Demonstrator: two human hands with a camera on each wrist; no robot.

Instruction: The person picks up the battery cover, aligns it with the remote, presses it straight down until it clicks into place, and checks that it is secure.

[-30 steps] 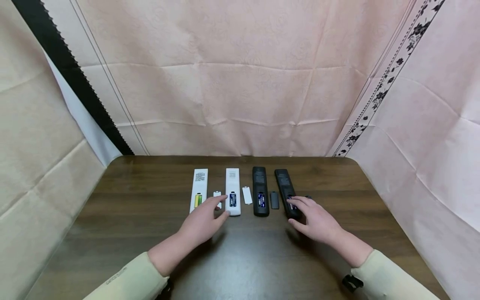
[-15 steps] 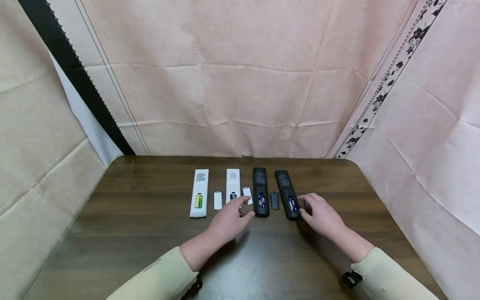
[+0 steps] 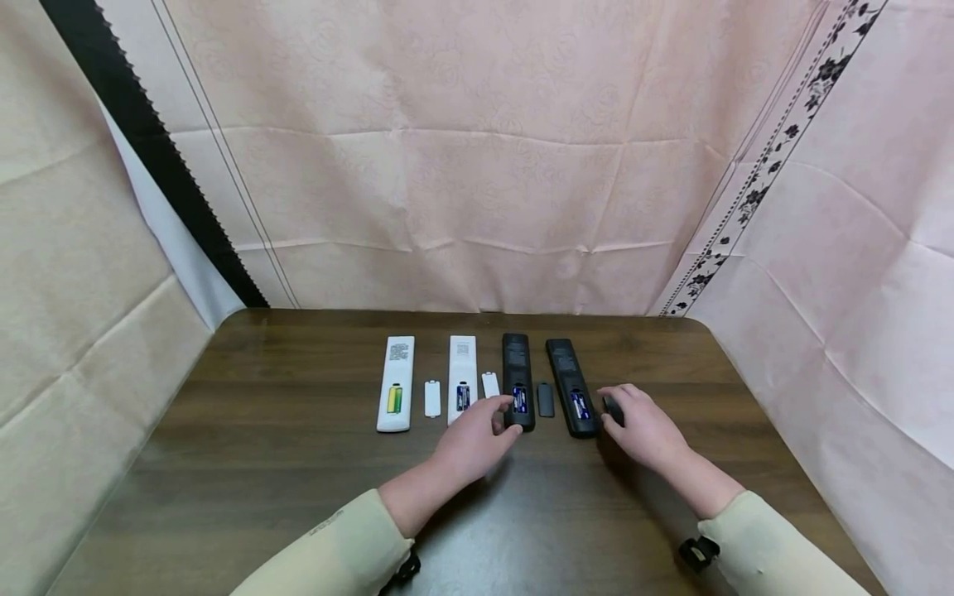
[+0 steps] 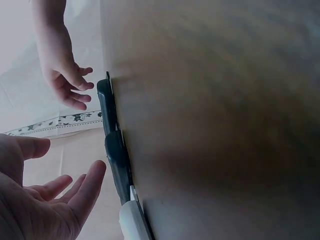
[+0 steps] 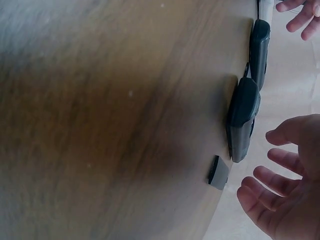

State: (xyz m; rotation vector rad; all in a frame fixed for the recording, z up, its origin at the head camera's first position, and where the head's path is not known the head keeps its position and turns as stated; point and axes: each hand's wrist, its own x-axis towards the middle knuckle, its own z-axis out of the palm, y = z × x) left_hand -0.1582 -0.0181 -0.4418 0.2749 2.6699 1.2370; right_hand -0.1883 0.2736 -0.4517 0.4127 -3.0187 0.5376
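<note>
My left hand [image 3: 473,439] hovers with relaxed fingers over the table, fingertips overlapping the lower left edge of a black remote control [image 3: 516,356] in the head view. My right hand [image 3: 644,426] is just right of a tilted second black remote control [image 3: 568,372], near a small black battery cover [image 3: 614,410] partly hidden by it. In the right wrist view that battery cover [image 5: 218,173] lies on the table, apart from the spread fingers [image 5: 270,192]. The left wrist view shows my left hand [image 4: 55,205] holding nothing. All remotes lie face down, batteries exposed.
Two white remote controls lie to the left, one with yellow-green batteries [image 3: 394,400], the other with blue ones [image 3: 463,396]. White covers [image 3: 432,399] and a dark cover [image 3: 546,400] lie between the remotes. Pale cloth [image 3: 477,165] hangs behind the wooden table [image 3: 283,430].
My left hand has moved right, from the white remotes to the first black remote. My right hand has shifted slightly right, off the tilted black remote toward the small cover.
</note>
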